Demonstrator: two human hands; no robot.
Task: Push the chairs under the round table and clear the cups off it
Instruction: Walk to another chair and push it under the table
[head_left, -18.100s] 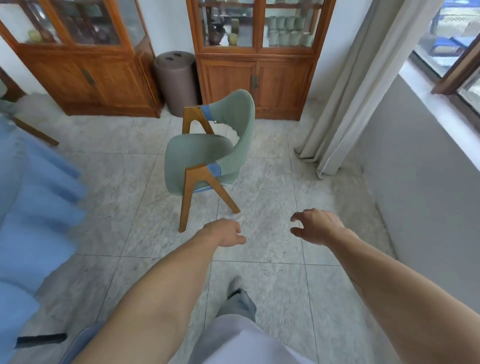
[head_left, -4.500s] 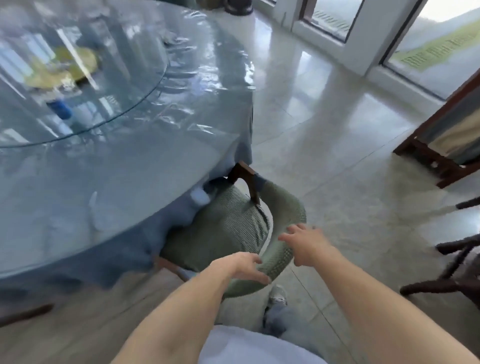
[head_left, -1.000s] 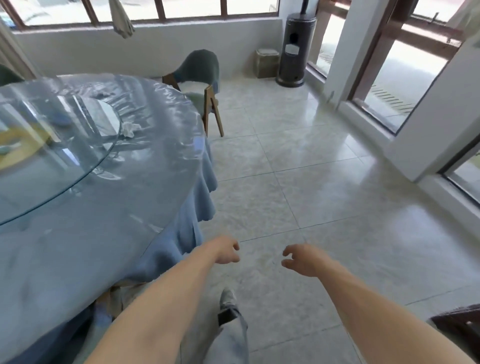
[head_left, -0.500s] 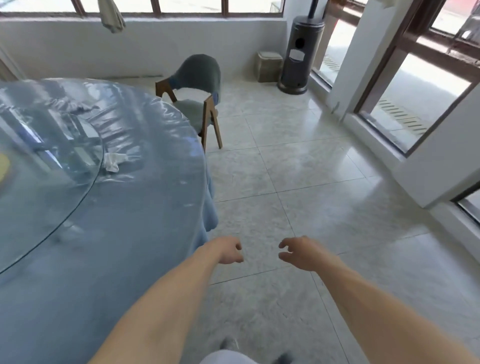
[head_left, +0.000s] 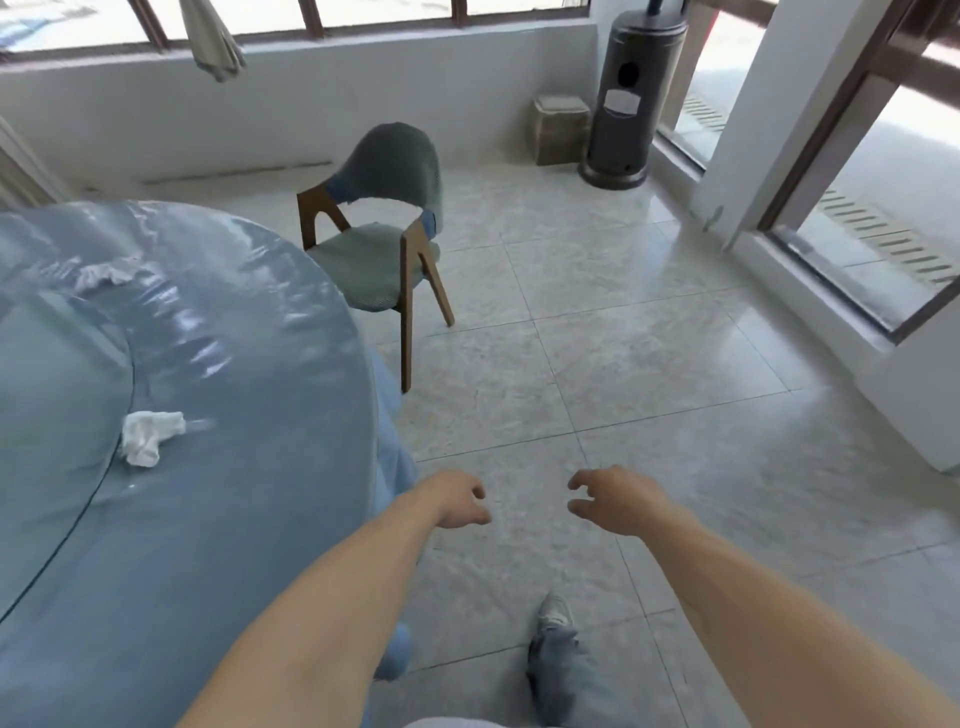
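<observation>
A green padded chair (head_left: 382, 244) with wooden legs stands on the tiled floor ahead, pulled out from the round table (head_left: 218, 519), its seat edge near the table's rim. The table fills the left of the view under a blue cloth and shiny clear cover. Two crumpled white tissues (head_left: 148, 436) (head_left: 101, 274) lie on it; no cups show in this view. My left hand (head_left: 460, 500) and right hand (head_left: 613, 499) hang out in front of me over the floor, both holding nothing, fingers loosely curled, well short of the chair.
A tall dark patio heater (head_left: 631, 98) and a small box (head_left: 558, 130) stand in the far corner. Glass doors with a raised sill (head_left: 810, 291) run along the right. A low wall with windows (head_left: 311, 104) closes the back. My foot (head_left: 556, 616) is on the tiles.
The view has moved forward along the table's edge, so the green chair is nearer and larger. My hands have stayed empty in front of me.
</observation>
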